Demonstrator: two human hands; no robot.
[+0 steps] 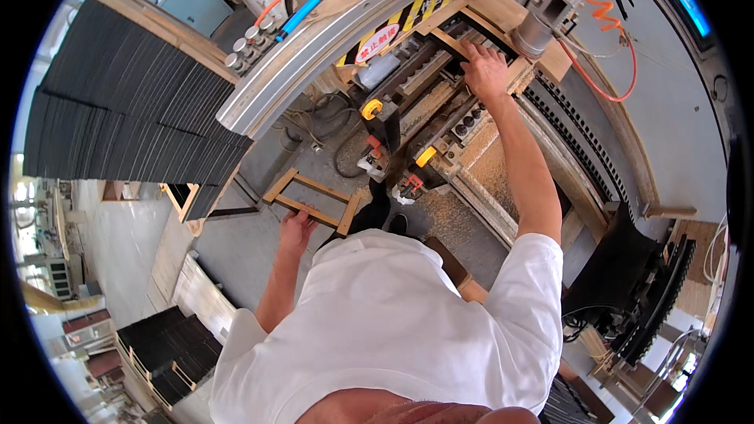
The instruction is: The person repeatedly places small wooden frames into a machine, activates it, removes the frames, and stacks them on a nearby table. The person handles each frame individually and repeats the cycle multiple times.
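Machine (452,169) stretches out ahead of me and to my right, and I stand close against its near end. My left grip (297,229) is out to the left of the machine, thumb and fingers pinching one long rail of an open wooden frame (349,214). The frame, two long rails joined by two end pieces, is held above the floor (259,255), just beside the machine's near end and clear of it.

My right grip (484,71) reaches to the far part of the machine, fingers bent down onto a wooden strip (448,42) lying there. Whether those fingers pinch the strip or only press on it, I cannot tell, since the hand hides the contact.

Two yellow knobs (371,109) sit on the machine's near end, one on each side of a gap. Pale sawdust (495,171) lies heaped within the machine and scattered on the floor by its near end. A yellow-and-black striped panel (416,20) runs along the machine's far left side. Tall stacks of black slats (141,102) stand well to the left of the machine, and an orange coiled hose (603,14) hangs beyond its far right.
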